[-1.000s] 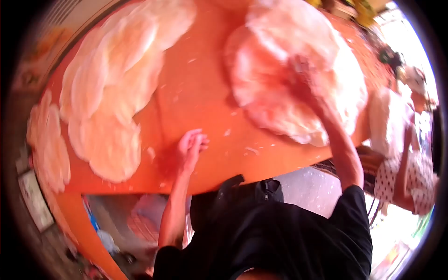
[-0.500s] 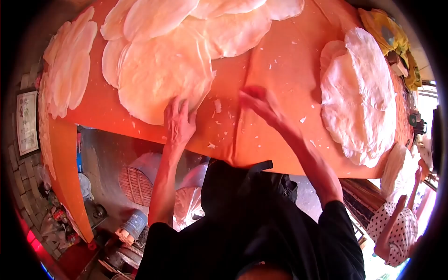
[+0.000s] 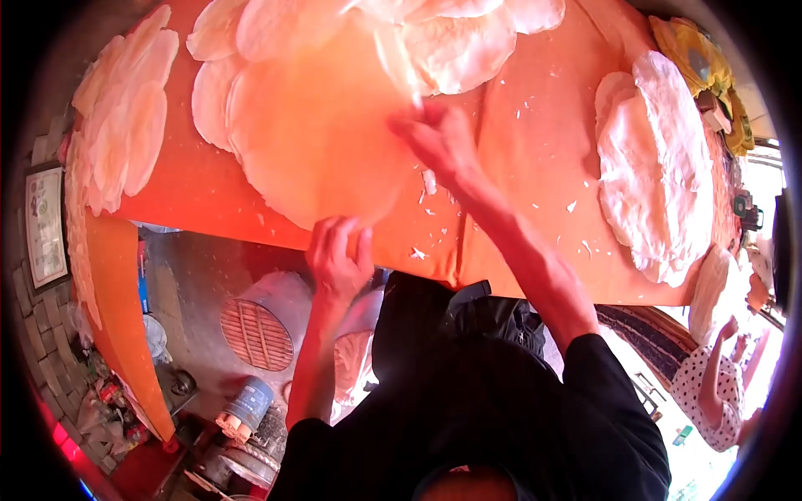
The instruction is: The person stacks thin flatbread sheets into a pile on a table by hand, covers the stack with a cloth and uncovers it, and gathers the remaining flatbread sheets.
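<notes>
A large thin round sheet (image 3: 313, 125), pale orange and slightly blurred, lies over other pale sheets on the orange tabletop (image 3: 535, 159). My left hand (image 3: 338, 257) is at its near edge, fingers bent and closed on that edge. My right hand (image 3: 436, 138) pinches the sheet's right edge, where a small white bit shows at the fingertips. More overlapping sheets (image 3: 459, 50) lie beyond. Small white flakes are scattered between the sheets and the table's front edge.
A folded whitish pile (image 3: 656, 171) lies at the right, with a yellow bag (image 3: 693, 54) behind it. More sheets (image 3: 125, 117) lie at the far left. Below stand a round slatted container (image 3: 257, 334) and a blue can (image 3: 249, 401). A person in a dotted top (image 3: 708, 392) is at the right.
Since the earlier frames, my right hand has left the whitish pile and moved left to the round sheet. My left hand has closed at the near edge. The view has shifted.
</notes>
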The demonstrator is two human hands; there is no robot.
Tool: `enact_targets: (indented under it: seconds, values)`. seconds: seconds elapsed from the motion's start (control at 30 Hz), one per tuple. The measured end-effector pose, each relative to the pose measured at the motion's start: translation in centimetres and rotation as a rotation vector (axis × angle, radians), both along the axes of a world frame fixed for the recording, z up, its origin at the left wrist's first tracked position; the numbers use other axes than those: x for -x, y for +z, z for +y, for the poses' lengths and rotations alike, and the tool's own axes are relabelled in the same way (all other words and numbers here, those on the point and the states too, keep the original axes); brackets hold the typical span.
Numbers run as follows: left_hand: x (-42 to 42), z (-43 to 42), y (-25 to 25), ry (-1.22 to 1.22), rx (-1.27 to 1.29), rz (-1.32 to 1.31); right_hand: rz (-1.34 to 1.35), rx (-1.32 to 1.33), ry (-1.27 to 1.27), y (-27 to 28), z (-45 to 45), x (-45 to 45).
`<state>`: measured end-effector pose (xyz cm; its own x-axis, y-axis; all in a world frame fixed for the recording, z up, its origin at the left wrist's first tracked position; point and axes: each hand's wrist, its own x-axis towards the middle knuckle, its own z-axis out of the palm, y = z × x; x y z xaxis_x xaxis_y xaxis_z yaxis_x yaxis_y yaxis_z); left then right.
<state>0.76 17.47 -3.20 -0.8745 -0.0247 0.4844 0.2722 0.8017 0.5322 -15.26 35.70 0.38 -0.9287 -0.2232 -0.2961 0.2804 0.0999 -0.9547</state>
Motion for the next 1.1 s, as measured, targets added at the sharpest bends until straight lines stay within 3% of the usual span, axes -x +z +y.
enact_targets:
  seconds: [0.07, 0.1, 0.13, 0.17, 0.27, 0.33, 0.4, 0.47, 0.57, 0.77, 0.83, 0.93, 1.0, 1.1]
  values:
    - [-1.9, 0.7, 0.5, -0.026, -0.067, -0.021, -0.062, -0.031, -0.214, 1.1, 2.6, -1.7]
    - [-2.4, 1.0, 0.6, -0.045, -0.105, -0.025, -0.039, 0.088, -0.224, 0.7, 5.2, -2.4]
    - [-2.9, 1.4, 0.5, -0.049, -0.170, -0.057, -0.024, -0.053, -0.164, 0.1, 8.1, -3.0]
    - [-3.4, 1.7, 0.2, -0.057, -0.234, -0.091, -0.005, 0.041, -0.148, -1.7, 10.5, -3.5]
    - [-2.7, 3.0, -0.6, -0.086, -0.287, -0.218, -0.075, -0.203, -0.324, -3.9, 15.1, -4.7]
    - [-2.1, 3.0, -1.1, -0.079, -0.244, -0.321, 0.100, -0.312, -0.279, -2.3, 20.0, -4.4]
    - [-0.5, 2.9, -1.4, -0.085, -0.244, -0.340, 0.312, -0.552, -0.386, 4.1, 23.1, -2.9]
    - [1.6, 2.6, -1.7, -0.087, -0.228, -0.349, 0.449, -0.490, -0.394, 6.4, 34.8, -0.4]
    - [6.6, 1.9, -2.0, -0.075, -0.183, -0.295, 0.765, -1.126, -0.469, 20.3, 35.8, -2.2]
    - [19.4, 0.3, -0.9, -0.067, 0.215, -0.149, 0.610, -1.778, -0.404, 20.2, 45.3, -3.6]
    - [23.4, 0.3, -1.6, -0.063, 0.316, -0.105, 0.507, -1.837, -0.333, 18.4, 46.9, -4.0]
    - [29.3, -0.4, -2.9, -0.144, 0.626, -0.079, 0.463, -1.562, -0.182, 9.4, 45.6, -6.4]
    - [31.7, -0.5, -3.3, -0.129, 0.672, -0.142, 0.576, -1.473, -0.147, 1.8, 44.2, -9.6]
    - [34.7, -1.0, -4.3, -0.068, 0.780, -0.185, 0.264, -1.200, -0.059, 4.7, 33.4, -10.3]
